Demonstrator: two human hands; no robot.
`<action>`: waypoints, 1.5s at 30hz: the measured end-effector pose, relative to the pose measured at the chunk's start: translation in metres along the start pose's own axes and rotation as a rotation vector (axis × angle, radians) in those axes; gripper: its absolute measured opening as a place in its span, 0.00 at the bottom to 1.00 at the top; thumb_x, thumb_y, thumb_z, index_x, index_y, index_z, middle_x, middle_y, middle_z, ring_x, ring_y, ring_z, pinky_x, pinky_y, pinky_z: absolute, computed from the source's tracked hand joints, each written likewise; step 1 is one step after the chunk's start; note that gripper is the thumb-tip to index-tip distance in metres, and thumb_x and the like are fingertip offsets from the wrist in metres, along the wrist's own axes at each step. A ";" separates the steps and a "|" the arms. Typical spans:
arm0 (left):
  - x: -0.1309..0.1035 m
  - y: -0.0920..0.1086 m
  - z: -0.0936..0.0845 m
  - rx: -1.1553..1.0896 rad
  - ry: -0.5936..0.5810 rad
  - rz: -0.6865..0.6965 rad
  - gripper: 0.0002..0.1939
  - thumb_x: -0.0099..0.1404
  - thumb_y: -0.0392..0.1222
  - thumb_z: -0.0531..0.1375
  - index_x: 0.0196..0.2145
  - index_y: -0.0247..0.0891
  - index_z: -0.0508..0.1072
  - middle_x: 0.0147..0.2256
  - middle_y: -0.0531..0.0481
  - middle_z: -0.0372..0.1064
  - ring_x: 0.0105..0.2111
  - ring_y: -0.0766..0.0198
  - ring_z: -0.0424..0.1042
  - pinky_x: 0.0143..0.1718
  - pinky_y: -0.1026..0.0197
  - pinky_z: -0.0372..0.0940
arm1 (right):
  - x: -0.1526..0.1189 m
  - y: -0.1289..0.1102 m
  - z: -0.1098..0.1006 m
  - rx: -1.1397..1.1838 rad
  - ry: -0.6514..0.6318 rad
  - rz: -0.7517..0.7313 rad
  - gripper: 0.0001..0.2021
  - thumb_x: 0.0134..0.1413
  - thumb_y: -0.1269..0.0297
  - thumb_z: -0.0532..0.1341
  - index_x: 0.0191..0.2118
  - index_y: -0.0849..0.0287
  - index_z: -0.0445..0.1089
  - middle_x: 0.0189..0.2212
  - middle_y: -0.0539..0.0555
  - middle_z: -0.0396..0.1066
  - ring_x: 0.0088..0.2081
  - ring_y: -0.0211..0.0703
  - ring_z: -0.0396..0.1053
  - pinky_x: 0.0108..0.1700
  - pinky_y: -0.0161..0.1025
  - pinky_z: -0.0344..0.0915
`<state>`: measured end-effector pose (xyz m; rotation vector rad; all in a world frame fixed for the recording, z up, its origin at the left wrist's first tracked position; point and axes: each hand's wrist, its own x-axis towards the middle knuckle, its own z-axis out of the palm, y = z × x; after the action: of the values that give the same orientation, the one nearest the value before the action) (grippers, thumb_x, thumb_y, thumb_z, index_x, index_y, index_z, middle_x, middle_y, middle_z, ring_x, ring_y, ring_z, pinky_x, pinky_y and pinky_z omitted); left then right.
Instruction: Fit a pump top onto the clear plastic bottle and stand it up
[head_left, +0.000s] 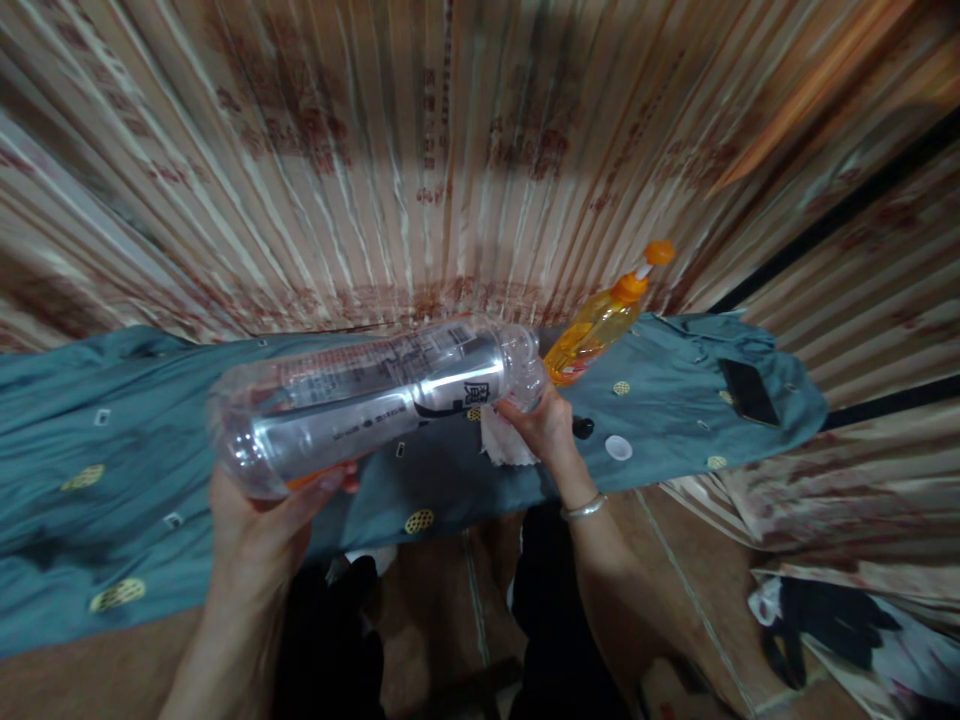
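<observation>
Clear plastic forms the large bottle [375,400], which is held slantwise between the two hands. The left hand [259,525] is curled under its base, and the right hand [551,425] is closed around its neck. Just beside the right fingers is a white tissue [506,445]. Beyond the right hand stands a pump bottle [589,338] with orange liquid; to this hand's right, a small white disc [619,447] lies on the green cloth [150,430].

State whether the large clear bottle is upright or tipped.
Tipped: the large clear bottle is held sideways, its base end at the left hand, its neck end at the right hand.
</observation>
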<state>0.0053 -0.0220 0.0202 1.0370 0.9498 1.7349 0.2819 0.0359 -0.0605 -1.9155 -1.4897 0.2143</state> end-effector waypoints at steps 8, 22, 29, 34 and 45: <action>0.000 0.002 0.002 -0.006 0.018 0.001 0.38 0.35 0.36 0.80 0.46 0.43 0.74 0.31 0.54 0.77 0.19 0.61 0.75 0.14 0.64 0.70 | 0.000 0.001 0.000 -0.003 0.006 0.006 0.30 0.45 0.45 0.72 0.50 0.59 0.71 0.39 0.59 0.82 0.42 0.56 0.80 0.41 0.43 0.74; 0.001 0.002 0.003 -0.019 0.002 0.000 0.39 0.37 0.36 0.80 0.48 0.43 0.72 0.28 0.55 0.78 0.18 0.60 0.75 0.14 0.63 0.69 | 0.000 0.000 0.000 0.001 0.009 0.006 0.29 0.45 0.47 0.72 0.49 0.60 0.71 0.39 0.59 0.81 0.42 0.55 0.80 0.42 0.43 0.74; 0.001 0.003 0.003 -0.014 0.022 -0.013 0.39 0.35 0.35 0.79 0.47 0.43 0.73 0.30 0.54 0.78 0.19 0.60 0.75 0.14 0.63 0.69 | -0.001 0.002 0.001 -0.001 0.009 0.003 0.29 0.45 0.46 0.72 0.49 0.59 0.71 0.39 0.59 0.82 0.42 0.55 0.80 0.42 0.42 0.74; 0.001 0.002 0.004 -0.005 0.000 0.010 0.37 0.37 0.36 0.79 0.46 0.42 0.74 0.27 0.54 0.77 0.18 0.60 0.75 0.14 0.64 0.69 | 0.000 0.002 0.002 -0.006 0.019 0.006 0.29 0.45 0.45 0.71 0.49 0.58 0.71 0.38 0.59 0.81 0.41 0.56 0.80 0.41 0.43 0.74; 0.001 0.002 0.003 -0.008 -0.021 0.010 0.35 0.39 0.37 0.79 0.46 0.42 0.74 0.25 0.54 0.77 0.18 0.60 0.75 0.15 0.64 0.69 | -0.001 0.001 0.000 -0.004 0.012 -0.007 0.29 0.46 0.46 0.71 0.50 0.59 0.71 0.39 0.59 0.81 0.43 0.55 0.80 0.42 0.42 0.74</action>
<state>0.0067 -0.0214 0.0236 1.0545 0.9252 1.7308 0.2824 0.0353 -0.0618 -1.9110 -1.4893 0.1965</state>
